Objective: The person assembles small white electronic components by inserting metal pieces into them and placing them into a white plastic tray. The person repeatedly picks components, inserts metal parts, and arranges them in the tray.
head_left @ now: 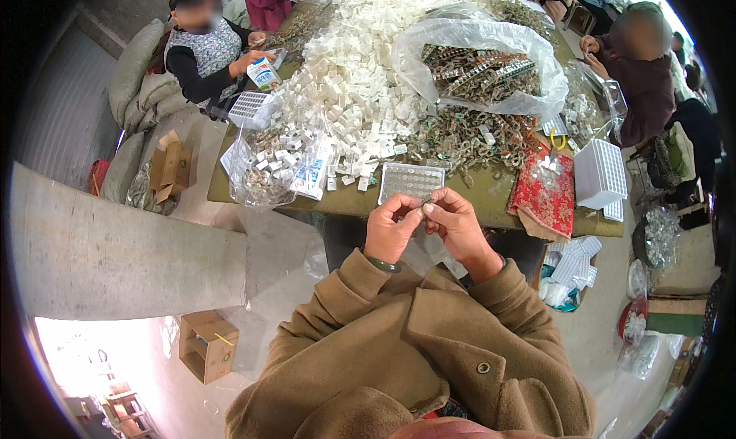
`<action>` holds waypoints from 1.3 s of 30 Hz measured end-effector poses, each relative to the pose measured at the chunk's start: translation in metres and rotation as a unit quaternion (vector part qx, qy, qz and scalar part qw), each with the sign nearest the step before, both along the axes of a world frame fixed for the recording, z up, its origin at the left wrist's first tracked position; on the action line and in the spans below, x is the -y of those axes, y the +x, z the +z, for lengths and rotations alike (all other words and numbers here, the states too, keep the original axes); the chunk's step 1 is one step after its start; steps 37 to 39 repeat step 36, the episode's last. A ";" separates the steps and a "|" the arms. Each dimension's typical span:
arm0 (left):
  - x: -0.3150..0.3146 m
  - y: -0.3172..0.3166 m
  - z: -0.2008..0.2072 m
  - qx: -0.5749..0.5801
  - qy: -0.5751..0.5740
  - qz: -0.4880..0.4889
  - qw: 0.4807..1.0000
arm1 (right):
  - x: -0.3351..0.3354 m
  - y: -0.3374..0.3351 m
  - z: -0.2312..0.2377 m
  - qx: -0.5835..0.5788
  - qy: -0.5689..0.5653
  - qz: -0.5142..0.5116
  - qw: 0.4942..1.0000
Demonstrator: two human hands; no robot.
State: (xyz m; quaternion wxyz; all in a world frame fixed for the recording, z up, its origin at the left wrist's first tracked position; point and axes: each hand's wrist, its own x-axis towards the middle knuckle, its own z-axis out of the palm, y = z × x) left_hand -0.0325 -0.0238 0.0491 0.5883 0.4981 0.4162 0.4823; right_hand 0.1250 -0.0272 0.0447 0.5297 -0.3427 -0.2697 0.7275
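My left hand [389, 228] and my right hand [458, 223] meet just in front of the table's near edge. Both are closed in a pinch, thumbs and fingertips together around a tiny dark-grey piece [426, 200], too small to make out its kind. Directly beyond the fingers, a clear plastic tray [382, 187] with rows of round compartments lies at the table edge. Past the tray spreads a big heap of small white box-shaped parts [360, 94]. To its right is a tangled pile of small metal pieces and strips [468, 144].
A clear bag [563, 78] of metal strips sits on the pile. At right are a red patterned cloth [546, 190] and stacked white trays [600, 170]; at left, a bag of white parts [264, 186]. Co-workers sit along both sides. Cartons [207, 345] stand on the floor.
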 end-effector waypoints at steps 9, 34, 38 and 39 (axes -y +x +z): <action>0.019 -0.025 -0.033 -0.106 -0.006 -0.020 0.994 | 0.005 -0.002 -0.009 0.002 -0.042 -0.005 0.999; -0.078 -0.073 -0.066 -0.358 0.132 0.232 0.895 | 0.003 -0.009 -0.022 0.177 0.059 -0.020 0.982; -0.095 -0.075 -0.055 -0.366 0.149 0.233 0.889 | -0.009 -0.012 -0.020 0.177 0.075 -0.027 0.981; -0.095 -0.075 -0.055 -0.366 0.149 0.233 0.889 | -0.009 -0.012 -0.020 0.177 0.075 -0.027 0.981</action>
